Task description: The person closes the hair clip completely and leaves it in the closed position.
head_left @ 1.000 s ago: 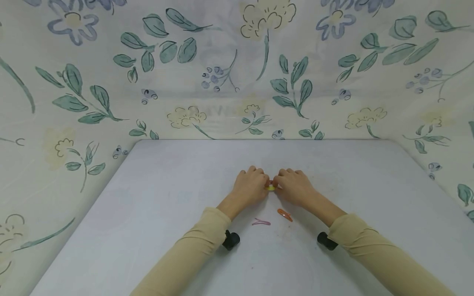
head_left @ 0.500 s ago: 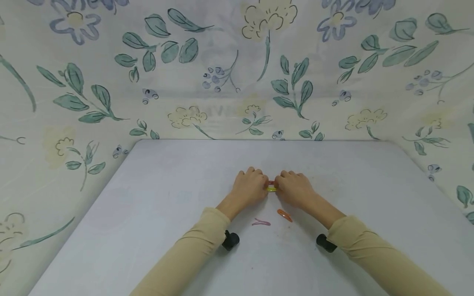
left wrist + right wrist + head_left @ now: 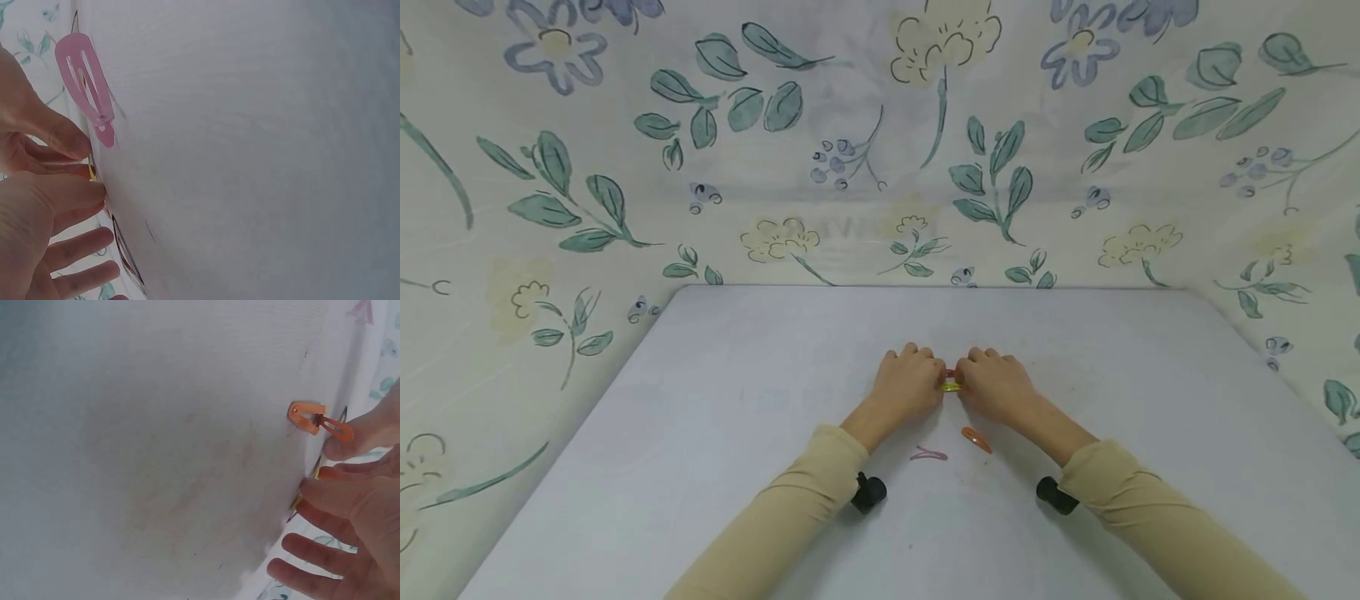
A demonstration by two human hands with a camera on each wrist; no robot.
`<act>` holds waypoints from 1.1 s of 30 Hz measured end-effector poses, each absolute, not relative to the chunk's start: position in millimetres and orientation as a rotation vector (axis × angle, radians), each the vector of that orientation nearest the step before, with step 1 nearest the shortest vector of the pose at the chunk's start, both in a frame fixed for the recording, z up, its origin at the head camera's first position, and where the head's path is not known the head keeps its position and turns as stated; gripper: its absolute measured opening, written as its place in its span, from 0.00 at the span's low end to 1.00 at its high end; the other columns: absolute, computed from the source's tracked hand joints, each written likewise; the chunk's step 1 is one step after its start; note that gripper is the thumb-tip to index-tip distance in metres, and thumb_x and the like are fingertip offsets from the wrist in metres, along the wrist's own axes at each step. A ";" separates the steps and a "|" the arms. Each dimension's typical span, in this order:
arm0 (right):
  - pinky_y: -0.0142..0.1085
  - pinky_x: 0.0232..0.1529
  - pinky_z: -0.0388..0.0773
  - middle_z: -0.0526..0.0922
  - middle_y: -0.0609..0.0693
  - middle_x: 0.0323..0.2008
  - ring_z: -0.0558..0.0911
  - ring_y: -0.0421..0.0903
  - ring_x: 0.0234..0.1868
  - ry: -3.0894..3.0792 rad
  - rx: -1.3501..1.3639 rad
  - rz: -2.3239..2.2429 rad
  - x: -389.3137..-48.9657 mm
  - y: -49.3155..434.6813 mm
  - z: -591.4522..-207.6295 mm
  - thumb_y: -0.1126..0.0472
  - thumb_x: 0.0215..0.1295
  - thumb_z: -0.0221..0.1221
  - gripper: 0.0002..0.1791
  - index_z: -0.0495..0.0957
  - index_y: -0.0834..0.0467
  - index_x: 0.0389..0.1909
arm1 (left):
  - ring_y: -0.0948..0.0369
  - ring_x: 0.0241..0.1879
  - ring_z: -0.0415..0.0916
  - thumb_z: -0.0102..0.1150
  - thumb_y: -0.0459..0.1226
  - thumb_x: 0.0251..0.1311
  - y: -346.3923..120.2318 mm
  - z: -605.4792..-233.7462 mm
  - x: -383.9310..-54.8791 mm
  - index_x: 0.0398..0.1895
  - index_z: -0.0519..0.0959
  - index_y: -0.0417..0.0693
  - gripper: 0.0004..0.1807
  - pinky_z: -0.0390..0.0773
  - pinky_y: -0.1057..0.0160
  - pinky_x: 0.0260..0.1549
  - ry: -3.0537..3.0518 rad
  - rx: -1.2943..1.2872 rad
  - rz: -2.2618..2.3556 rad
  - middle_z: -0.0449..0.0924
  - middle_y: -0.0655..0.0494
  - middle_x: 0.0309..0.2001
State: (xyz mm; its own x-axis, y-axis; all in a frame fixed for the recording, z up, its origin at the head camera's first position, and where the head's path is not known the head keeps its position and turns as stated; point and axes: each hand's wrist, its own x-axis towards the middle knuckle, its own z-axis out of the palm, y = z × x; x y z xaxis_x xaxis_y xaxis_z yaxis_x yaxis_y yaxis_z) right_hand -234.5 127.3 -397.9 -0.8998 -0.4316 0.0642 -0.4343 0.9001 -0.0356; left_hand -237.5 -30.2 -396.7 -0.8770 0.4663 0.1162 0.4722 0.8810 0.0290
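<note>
Near the middle of the table, my left hand point(image 3: 910, 385) and right hand point(image 3: 996, 385) meet with their fingertips close together. Between them lies a yellow snap hair clip point(image 3: 951, 387), each hand pinching one end with thumb and forefinger. Just behind it shows a strip of a red hair clip point(image 3: 951, 374); its ends are hidden by the fingers, so I cannot tell how it is held. Closer to me rest a pink hair clip point(image 3: 929, 454), standing spread, and an orange hair clip point(image 3: 976, 440). The right wrist view shows the orange hair clip point(image 3: 306, 417) popped apart.
A white tabletop point(image 3: 760, 375) carries everything, backed by a flower-printed cloth point(image 3: 850, 167). A black wrist camera point(image 3: 869, 493) sits below the left sleeve and another black camera point(image 3: 1057, 495) below the right sleeve.
The hands have drawn slightly apart since a second ago, so more of the yellow and red clips shows between the fingertips. The pink and orange clips have stayed where they were.
</note>
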 end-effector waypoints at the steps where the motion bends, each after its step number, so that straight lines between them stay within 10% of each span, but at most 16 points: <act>1: 0.47 0.43 0.79 0.80 0.51 0.37 0.78 0.50 0.39 -3.013 0.683 0.075 -234.6 127.2 -398.1 0.59 0.63 0.65 0.06 0.82 0.56 0.38 | 0.57 0.41 0.74 0.62 0.41 0.62 -29.9 -396.4 -237.0 0.41 0.85 0.52 0.07 0.75 0.55 0.39 -2.946 -0.738 -0.086 0.83 0.57 0.40; 33: 0.49 0.47 0.79 0.81 0.55 0.50 0.80 0.55 0.50 -3.026 0.643 0.290 -232.5 140.9 -389.4 0.56 0.64 0.64 0.11 0.82 0.56 0.45 | 0.56 0.49 0.75 0.64 0.44 0.62 -36.5 -388.2 -232.0 0.46 0.84 0.55 0.11 0.77 0.52 0.47 -2.957 -0.716 -0.127 0.83 0.56 0.50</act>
State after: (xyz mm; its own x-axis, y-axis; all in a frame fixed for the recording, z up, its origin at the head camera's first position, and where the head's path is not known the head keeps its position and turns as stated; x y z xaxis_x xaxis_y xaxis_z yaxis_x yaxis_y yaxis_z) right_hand -232.5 140.9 -389.4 -0.9138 -0.3998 0.0722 -0.4062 0.8970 -0.1746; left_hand -232.0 -36.5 -388.2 -0.8850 0.4516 0.1131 0.4596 0.8862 0.0581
